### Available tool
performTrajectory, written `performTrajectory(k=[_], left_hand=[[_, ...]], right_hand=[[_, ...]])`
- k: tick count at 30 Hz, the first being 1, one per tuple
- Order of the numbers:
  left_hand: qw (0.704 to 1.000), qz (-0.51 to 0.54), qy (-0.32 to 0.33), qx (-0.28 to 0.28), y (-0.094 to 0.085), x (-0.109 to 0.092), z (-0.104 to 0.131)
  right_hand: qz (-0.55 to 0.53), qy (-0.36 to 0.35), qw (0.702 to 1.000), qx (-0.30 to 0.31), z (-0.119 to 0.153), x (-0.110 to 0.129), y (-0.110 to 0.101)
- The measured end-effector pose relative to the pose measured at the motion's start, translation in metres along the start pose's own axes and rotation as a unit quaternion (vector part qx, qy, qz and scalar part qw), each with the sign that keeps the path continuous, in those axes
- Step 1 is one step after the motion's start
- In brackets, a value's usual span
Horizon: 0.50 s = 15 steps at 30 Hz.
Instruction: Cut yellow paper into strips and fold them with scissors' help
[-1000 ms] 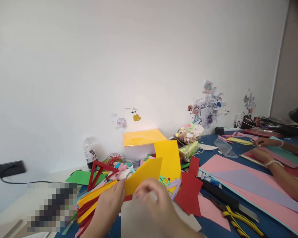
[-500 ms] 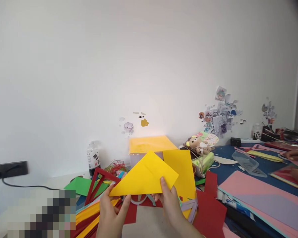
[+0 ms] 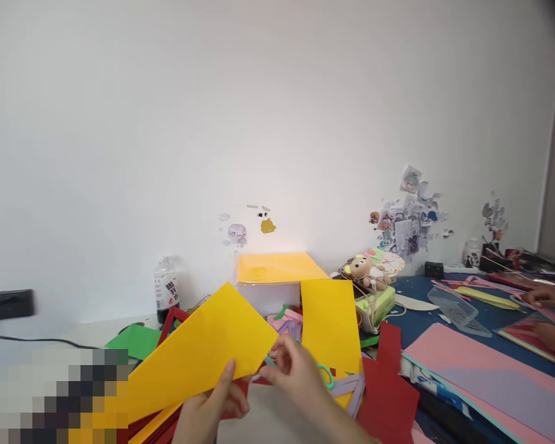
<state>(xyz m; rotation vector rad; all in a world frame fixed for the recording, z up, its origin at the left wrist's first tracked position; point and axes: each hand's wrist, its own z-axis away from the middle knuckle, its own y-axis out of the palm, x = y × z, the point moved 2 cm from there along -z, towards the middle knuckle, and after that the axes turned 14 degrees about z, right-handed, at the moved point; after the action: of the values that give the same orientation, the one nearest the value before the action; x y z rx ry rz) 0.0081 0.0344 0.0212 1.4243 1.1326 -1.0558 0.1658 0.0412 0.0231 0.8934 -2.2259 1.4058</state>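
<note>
A folded yellow sheet (image 3: 203, 345) slants up from the lower left, its lower left part hidden by a blurred patch. My left hand (image 3: 213, 404) grips its lower edge, thumb on the front face. By the sheet's right corner is my right hand (image 3: 293, 370), fingers curled together; what they hold, if anything, is too small to tell. Behind it stands another yellow sheet (image 3: 330, 327), with the green ring of a scissors handle (image 3: 326, 376) at its foot. Below the hands lies a grey sheet (image 3: 263, 416).
Red paper pieces (image 3: 386, 401) and a pink and purple stack (image 3: 485, 376) lie to the right. A plush bear (image 3: 365, 271), a bottle (image 3: 167, 290) and a yellow paper pack (image 3: 277, 268) stand near the wall. Another person's hands (image 3: 548, 299) are at the far right.
The folded yellow sheet has swung down and left, with my left hand now under its middle. My right hand has left its face and moved beside its right corner. The view has shifted slightly.
</note>
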Motion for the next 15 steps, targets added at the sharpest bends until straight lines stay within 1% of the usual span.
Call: performTrajectory(k=[1,2,3,5,7,9,11,13,15], left_hand=[[0.999,0.016,-0.015,-0.026,-0.006,-0.005,-0.001],[0.998,0.035,-0.033,-0.044,-0.011,-0.01,-0.002],[0.996,0.055,-0.052,-0.051,-0.014,-0.014,-0.003],[0.992,0.086,-0.076,-0.055,-0.019,-0.02,-0.004],[0.99,0.107,-0.071,-0.059,-0.02,-0.027,-0.004],[0.988,0.125,-0.058,-0.072,-0.021,-0.032,-0.003],[0.986,0.141,-0.046,-0.07,-0.021,-0.038,0.0],[0.986,0.154,-0.043,-0.046,-0.02,-0.043,0.004],[0.987,0.154,-0.027,-0.032,-0.021,-0.049,0.008]], right_hand=[[0.151,0.024,0.988,0.001,-0.003,-0.011,-0.011],[0.287,0.083,0.954,0.019,-0.006,-0.023,-0.02],[0.38,0.139,0.912,0.072,-0.008,-0.034,-0.026],[0.407,0.153,0.892,0.126,-0.008,-0.049,-0.028],[0.412,0.139,0.888,0.151,-0.007,-0.055,-0.023],[0.419,0.13,0.884,0.159,-0.005,-0.056,-0.018],[0.425,0.134,0.88,0.162,-0.004,-0.056,-0.017],[0.432,0.143,0.875,0.163,-0.007,-0.058,-0.021],[0.424,0.155,0.881,0.141,-0.011,-0.06,-0.029]])
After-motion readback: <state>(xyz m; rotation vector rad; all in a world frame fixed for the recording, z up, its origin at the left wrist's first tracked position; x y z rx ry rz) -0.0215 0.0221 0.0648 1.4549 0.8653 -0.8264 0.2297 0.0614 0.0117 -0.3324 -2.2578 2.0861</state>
